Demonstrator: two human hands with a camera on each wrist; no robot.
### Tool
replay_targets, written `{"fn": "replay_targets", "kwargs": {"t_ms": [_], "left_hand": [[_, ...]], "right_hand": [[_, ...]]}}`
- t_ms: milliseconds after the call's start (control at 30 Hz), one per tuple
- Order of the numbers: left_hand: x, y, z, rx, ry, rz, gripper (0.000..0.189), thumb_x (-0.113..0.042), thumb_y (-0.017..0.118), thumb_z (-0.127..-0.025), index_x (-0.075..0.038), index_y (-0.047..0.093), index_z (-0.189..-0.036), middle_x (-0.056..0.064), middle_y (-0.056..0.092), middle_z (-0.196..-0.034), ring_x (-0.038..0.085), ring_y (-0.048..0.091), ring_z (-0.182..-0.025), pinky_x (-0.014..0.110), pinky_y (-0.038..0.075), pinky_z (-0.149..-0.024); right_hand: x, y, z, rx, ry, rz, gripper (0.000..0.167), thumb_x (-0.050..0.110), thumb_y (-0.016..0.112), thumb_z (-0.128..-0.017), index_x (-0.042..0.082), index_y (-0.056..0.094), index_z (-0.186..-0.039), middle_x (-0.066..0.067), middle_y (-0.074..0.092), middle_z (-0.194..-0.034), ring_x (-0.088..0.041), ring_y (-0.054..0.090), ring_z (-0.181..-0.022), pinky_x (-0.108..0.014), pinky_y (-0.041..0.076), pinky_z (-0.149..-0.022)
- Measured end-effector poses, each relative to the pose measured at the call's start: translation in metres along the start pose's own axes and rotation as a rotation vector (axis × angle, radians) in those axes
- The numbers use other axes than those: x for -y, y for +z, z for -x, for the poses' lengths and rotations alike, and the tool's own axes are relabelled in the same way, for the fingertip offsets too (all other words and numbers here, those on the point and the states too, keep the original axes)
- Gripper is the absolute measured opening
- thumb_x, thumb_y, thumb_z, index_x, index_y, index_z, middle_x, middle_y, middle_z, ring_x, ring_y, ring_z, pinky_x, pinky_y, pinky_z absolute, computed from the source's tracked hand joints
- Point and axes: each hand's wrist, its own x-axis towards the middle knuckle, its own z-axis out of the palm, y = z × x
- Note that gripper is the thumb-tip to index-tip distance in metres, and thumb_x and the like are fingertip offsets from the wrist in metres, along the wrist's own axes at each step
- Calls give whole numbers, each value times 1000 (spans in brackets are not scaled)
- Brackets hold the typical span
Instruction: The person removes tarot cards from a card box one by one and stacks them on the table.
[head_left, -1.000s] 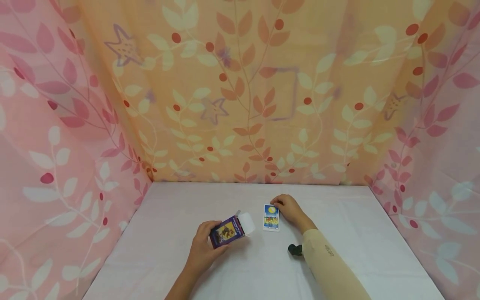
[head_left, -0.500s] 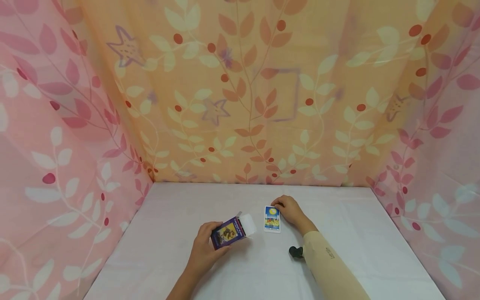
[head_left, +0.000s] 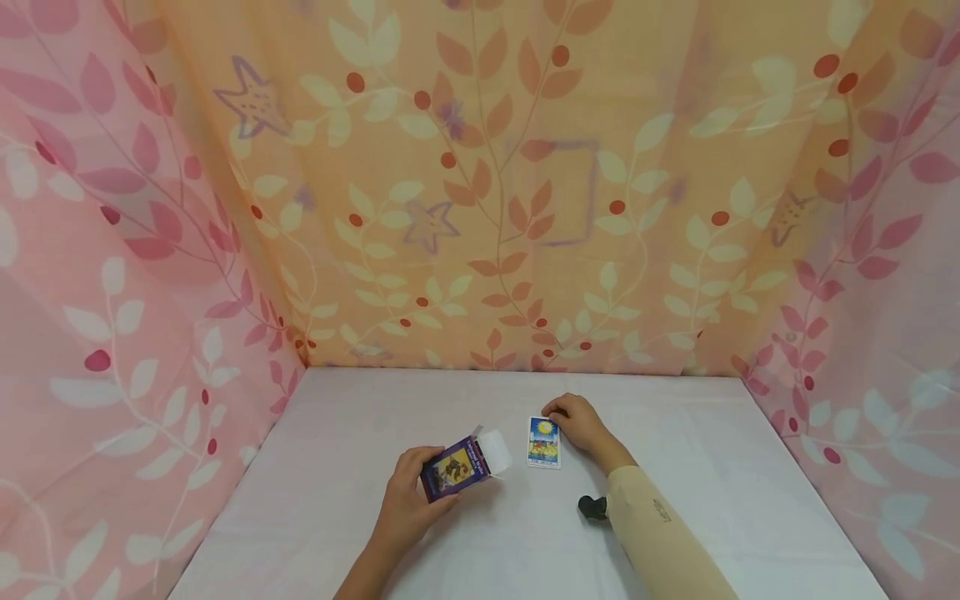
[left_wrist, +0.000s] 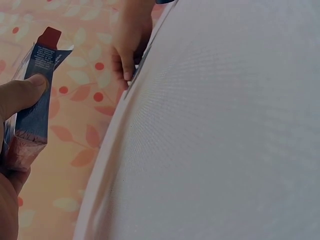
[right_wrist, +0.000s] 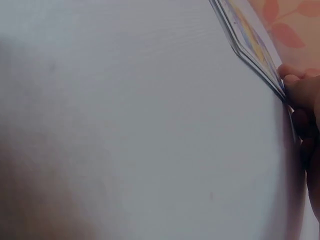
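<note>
My left hand (head_left: 403, 502) grips a purple tarot card box (head_left: 454, 468) with a yellow picture on its front. The box is tilted, and its white end flap (head_left: 493, 452) stands open toward the right. In the left wrist view the thumb presses on the narrow side of the box (left_wrist: 36, 95). To the right, a small stack of tarot cards (head_left: 543, 448) lies face up, a sun picture on top. My right hand (head_left: 587, 427) pinches the stack's far right corner. From the right wrist, several layered edges of the cards (right_wrist: 250, 42) show beside the fingertips (right_wrist: 291, 80).
A white cloth covers the table (head_left: 360, 408). Behind it hangs an orange leaf-patterned curtain (head_left: 480, 250), with pink curtains (head_left: 150, 292) along both sides. A black wrist camera (head_left: 592, 507) sits by the beige right sleeve (head_left: 660, 533).
Both hands, the box and the cards hold their places. The whole head view shifts only slightly.
</note>
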Motion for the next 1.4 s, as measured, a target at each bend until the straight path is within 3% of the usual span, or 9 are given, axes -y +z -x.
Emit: {"fn": "replay_targets", "kwargs": {"t_ms": [233, 533, 833, 1067, 1200, 1400], "left_hand": [[-1, -1, -2, 2, 6, -25, 82, -15, 98, -65, -26, 58, -135, -11, 55, -132, 10, 54, -122, 46, 51, -105], [2, 1, 0, 15, -21, 9, 81, -14, 98, -65, -24, 60, -135, -10, 56, -131, 12, 54, -123, 47, 49, -107], [4, -1, -2, 9, 12, -32, 81, -17, 98, -65, -23, 58, -136, -6, 56, -132, 15, 56, -122, 43, 51, -105], [2, -3, -4, 14, 6, -19, 81, -16, 98, -66, -25, 58, -136, -8, 56, -133, 15, 56, -123, 46, 51, -106], [1, -2, -3, 8, -12, -5, 82, -13, 98, -64, -25, 59, -135, -10, 56, -132, 12, 55, -123, 48, 50, -106], [1, 0, -1, 5, -8, -9, 83, -12, 99, -64, -25, 59, -135, -10, 55, -133, 11, 55, -123, 45, 50, -106]], "right_hand": [[2, -7, 4, 19, 22, -40, 14, 12, 63, -101, 17, 75, -107, 0, 69, -111, -24, 61, -113, -51, 46, -106], [0, -8, 9, 30, 47, -70, 14, 14, 63, -102, 17, 74, -110, -1, 69, -115, -26, 60, -118, -52, 45, -109], [6, -12, 10, 35, 81, -98, 16, 20, 63, -103, 16, 72, -115, -2, 69, -119, -24, 59, -117, -52, 45, -110], [23, -17, 18, -29, 91, -149, 19, 21, 63, -102, 13, 72, -118, -1, 69, -111, -21, 59, -104, -46, 50, -98], [34, -20, 26, -70, 47, -116, 17, 21, 66, -101, 15, 73, -115, 2, 69, -105, -17, 58, -95, -37, 49, -87], [56, -24, 43, -138, -20, -141, 16, 19, 67, -100, 15, 73, -115, 2, 70, -105, -16, 60, -96, -35, 51, -86]]}}
